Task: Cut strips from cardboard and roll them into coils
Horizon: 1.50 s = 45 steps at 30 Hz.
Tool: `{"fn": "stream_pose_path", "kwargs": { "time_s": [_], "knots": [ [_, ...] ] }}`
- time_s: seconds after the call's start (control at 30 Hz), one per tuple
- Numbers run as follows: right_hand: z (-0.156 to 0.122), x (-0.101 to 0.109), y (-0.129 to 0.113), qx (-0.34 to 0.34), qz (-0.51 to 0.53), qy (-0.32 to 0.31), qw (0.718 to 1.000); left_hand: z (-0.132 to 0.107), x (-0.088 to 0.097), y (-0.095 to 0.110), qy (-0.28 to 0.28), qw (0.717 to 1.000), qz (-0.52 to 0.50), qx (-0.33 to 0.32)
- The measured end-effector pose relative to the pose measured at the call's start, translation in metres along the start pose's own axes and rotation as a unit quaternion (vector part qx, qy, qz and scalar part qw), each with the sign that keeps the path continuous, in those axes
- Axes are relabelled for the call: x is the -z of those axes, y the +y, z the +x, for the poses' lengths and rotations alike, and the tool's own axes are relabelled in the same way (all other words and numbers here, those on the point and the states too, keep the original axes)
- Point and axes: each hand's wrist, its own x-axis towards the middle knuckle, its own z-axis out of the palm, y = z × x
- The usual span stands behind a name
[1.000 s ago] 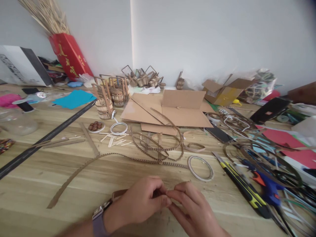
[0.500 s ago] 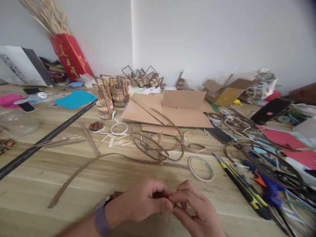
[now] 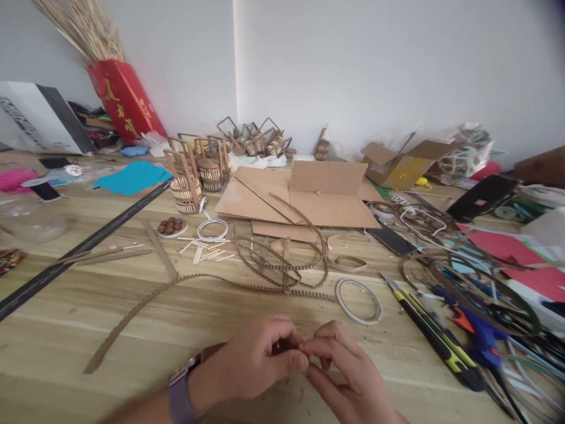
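My left hand (image 3: 253, 362) and my right hand (image 3: 346, 374) meet fingertip to fingertip low in the middle of the view, just above the wooden table (image 3: 62, 330). Both hands are curled in a pinch around something small and dark that the fingers hide. A brown strip end (image 3: 210, 350) shows behind my left wrist, which wears a watch (image 3: 179, 391). A long corrugated cardboard strip (image 3: 145, 300) curves across the table just beyond the hands, and a tape ring (image 3: 358, 301) lies to the right of it.
Coiled cardboard strips (image 3: 282, 253) and flat cardboard sheets (image 3: 309, 203) lie in the middle. Small woven baskets (image 3: 196, 174) stand behind. A yellow-black utility knife (image 3: 435, 333), a blue glue gun (image 3: 483, 338) and tangled rings crowd the right. A long black ruler (image 3: 79, 250) crosses the left.
The hands stay pinched together in nearly the same spot; fingers have shifted slightly around the hidden piece. Nothing else on the table has moved.
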Motion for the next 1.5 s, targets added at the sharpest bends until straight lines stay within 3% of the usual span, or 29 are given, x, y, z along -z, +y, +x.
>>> {"fn": "stream_pose_path", "kwargs": {
  "time_s": [0.3,0.5,0.7,0.8,0.93,1.17,1.33,1.5],
  "knots": [
    [0.0,0.001,-0.001,-0.003,0.001,-0.005,1.0,0.0,-0.001,-0.003,0.012,0.999,0.006,0.029],
    [-0.001,0.004,0.001,-0.039,-0.002,-0.037,0.999,0.002,-0.001,-0.005,-0.016,0.992,-0.086,0.087],
    [0.001,0.007,-0.002,-0.032,-0.017,-0.015,0.999,0.004,0.004,-0.002,-0.048,0.986,-0.145,0.066],
    [0.001,0.007,-0.003,-0.034,-0.014,-0.019,0.999,0.003,0.007,0.0,-0.063,0.991,-0.11,0.038],
    [0.001,0.005,-0.001,-0.029,-0.018,-0.028,0.999,0.002,0.005,0.002,-0.023,1.0,-0.01,-0.001],
    [0.003,0.0,0.001,0.026,-0.056,-0.01,0.998,0.002,-0.003,0.001,0.036,0.995,0.087,0.031],
    [0.004,0.001,-0.001,0.011,-0.05,-0.007,0.999,0.001,-0.005,-0.003,0.038,0.996,0.071,0.034],
    [0.005,0.004,-0.004,-0.015,-0.003,-0.006,1.0,0.0,0.0,0.0,-0.021,1.0,-0.004,0.021]
  ]
}}
